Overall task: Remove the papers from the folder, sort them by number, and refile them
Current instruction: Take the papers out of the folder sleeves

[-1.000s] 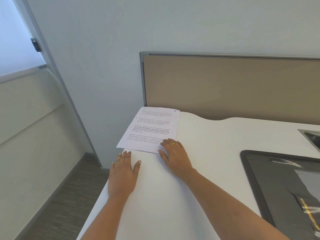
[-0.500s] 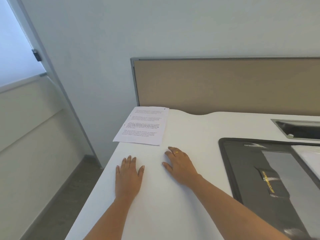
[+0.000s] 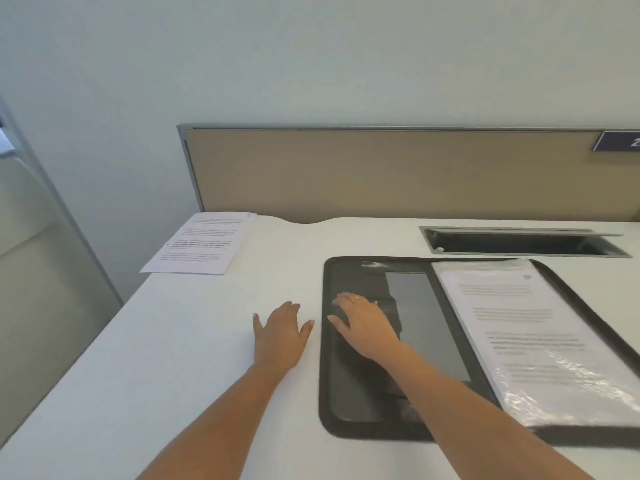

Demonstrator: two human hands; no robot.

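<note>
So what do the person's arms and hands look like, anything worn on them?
Both forearms are bare, with no sleeves, watch or bracelet in view. The right hand wears a gold ring on one finger; the left hand wears nothing visible.

This is an office workstation: a white desk (image 3: 173,341) backed by a tan fabric partition (image 3: 381,171) in a grey frame, a recessed cable tray (image 3: 519,242) set into the desktop, a blue number plate (image 3: 616,141) on the partition, plus a black folder (image 3: 346,393) and a printed sheet (image 3: 201,244).
</note>
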